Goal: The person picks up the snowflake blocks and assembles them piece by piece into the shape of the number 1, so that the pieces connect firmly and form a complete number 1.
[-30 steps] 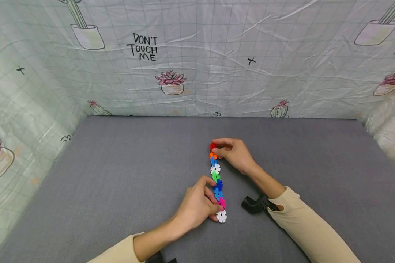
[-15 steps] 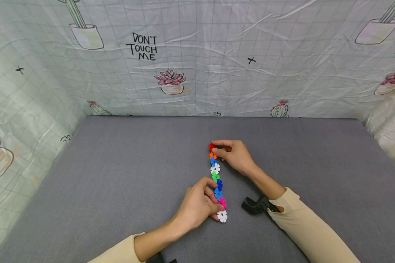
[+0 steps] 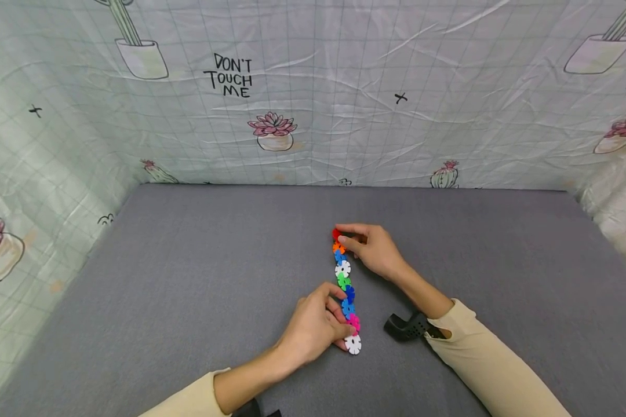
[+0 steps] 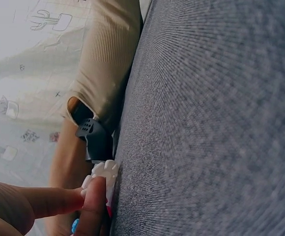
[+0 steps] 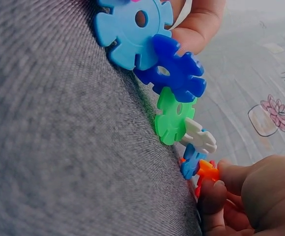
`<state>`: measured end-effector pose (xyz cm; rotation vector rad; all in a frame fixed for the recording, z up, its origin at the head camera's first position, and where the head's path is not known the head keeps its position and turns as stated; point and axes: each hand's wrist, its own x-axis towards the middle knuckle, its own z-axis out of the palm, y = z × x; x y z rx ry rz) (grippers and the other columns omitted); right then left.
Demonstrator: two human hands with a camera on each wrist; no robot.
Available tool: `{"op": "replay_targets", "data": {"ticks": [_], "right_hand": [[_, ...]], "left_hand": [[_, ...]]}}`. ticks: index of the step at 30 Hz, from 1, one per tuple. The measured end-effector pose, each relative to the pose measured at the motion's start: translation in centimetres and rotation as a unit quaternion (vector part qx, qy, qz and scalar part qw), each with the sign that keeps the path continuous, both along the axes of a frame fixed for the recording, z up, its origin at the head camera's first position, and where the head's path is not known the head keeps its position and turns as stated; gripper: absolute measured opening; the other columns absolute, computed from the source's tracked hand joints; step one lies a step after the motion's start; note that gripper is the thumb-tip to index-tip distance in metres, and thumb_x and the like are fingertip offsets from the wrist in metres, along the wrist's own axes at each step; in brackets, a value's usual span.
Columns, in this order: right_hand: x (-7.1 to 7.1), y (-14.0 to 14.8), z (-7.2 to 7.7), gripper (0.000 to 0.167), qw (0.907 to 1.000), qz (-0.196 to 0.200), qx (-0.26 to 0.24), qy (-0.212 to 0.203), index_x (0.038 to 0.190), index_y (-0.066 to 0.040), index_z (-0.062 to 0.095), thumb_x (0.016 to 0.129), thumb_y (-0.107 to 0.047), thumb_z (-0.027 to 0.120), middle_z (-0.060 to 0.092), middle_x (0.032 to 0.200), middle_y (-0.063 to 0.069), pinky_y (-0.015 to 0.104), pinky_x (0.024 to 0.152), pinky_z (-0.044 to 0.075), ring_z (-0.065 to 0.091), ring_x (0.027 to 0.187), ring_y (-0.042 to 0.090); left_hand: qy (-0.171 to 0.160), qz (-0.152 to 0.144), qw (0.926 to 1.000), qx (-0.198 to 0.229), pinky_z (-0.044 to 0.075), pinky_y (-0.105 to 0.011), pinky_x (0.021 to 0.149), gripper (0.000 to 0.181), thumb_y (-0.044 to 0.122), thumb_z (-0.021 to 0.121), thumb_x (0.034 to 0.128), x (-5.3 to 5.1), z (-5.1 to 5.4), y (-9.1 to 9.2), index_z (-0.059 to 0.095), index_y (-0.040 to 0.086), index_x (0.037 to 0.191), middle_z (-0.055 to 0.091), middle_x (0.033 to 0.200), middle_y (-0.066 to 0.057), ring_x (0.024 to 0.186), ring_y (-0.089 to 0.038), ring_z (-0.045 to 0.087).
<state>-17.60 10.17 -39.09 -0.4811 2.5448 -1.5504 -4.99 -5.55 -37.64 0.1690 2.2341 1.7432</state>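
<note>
A chain of notched plastic discs (image 3: 343,269) runs from far to near on the grey table, its pieces slotted together. From the far end come red, orange, blue, white, green, dark blue, light blue, pink and white. My right hand (image 3: 378,250) pinches the far end, around the red and orange discs; the orange disc (image 5: 209,170) shows between thumb and finger in the right wrist view. My left hand (image 3: 310,324) grips the near end, its thumb by the pink disc (image 3: 353,323) and the white disc (image 4: 104,172). The fingers partly hide both ends.
The grey table (image 3: 214,249) spreads around the chain. A patterned cloth (image 3: 344,116) hangs as a wall behind and at the sides. A black wrist device (image 3: 407,327) sits at the right cuff.
Both hands keep their hold on the chain. The right hand and the chain's far end have come slightly nearer; the left hand has barely moved.
</note>
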Motion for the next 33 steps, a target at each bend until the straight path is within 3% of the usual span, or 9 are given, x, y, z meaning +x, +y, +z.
{"op": "replay_targets", "data": {"ticks": [7,24,29,33], "right_hand": [[-0.3,0.1,-0.6,0.031,1.0,0.003,0.008,0.006,0.122,-0.01,0.066,0.093,-0.022,0.064,0.07,0.091,0.004,0.024,0.054,0.044,0.058,0.067,0.015],[-0.1,0.2,-0.8,0.031,0.9998,0.0,0.017,0.008,0.123,-0.012,0.065,0.094,-0.024,0.063,0.069,0.086,0.001,0.026,0.054,0.045,0.059,0.065,0.016],[0.0,0.4,-0.3,0.033,1.0,-0.004,0.0,0.006,0.125,-0.009,0.064,0.096,-0.024,0.061,0.068,0.086,0.006,0.027,0.054,0.045,0.057,0.062,0.019],[0.0,1.0,0.5,0.036,0.9998,-0.009,-0.007,0.018,0.128,-0.006,0.06,0.097,-0.025,0.058,0.067,0.1,0.011,0.029,0.056,0.047,0.059,0.065,0.024]], "left_hand": [[0.001,-0.001,1.0,0.0,0.049,-0.028,0.048,0.044,-0.009,0.077,0.072,0.0,-0.1,0.0,0.053,-0.004,0.109,0.059,0.073,-0.006,0.051,-0.017,0.064],[-0.008,-0.001,0.9999,0.008,0.051,-0.03,0.048,0.045,-0.01,0.077,0.0718,0.1,-0.1,0.1,0.052,-0.003,0.109,0.059,0.075,-0.008,0.05,-0.019,0.064],[-0.008,-0.004,0.9999,0.006,0.052,-0.033,0.048,0.045,-0.008,0.077,0.0734,0.0,0.1,0.1,0.051,-0.004,0.11,0.058,0.074,-0.007,0.049,-0.019,0.064],[0.006,-0.008,0.9998,-0.014,0.052,-0.033,0.049,0.047,-0.001,0.078,0.0756,-0.4,0.7,-0.3,0.049,-0.005,0.113,0.058,0.073,-0.005,0.049,-0.019,0.063]]}}
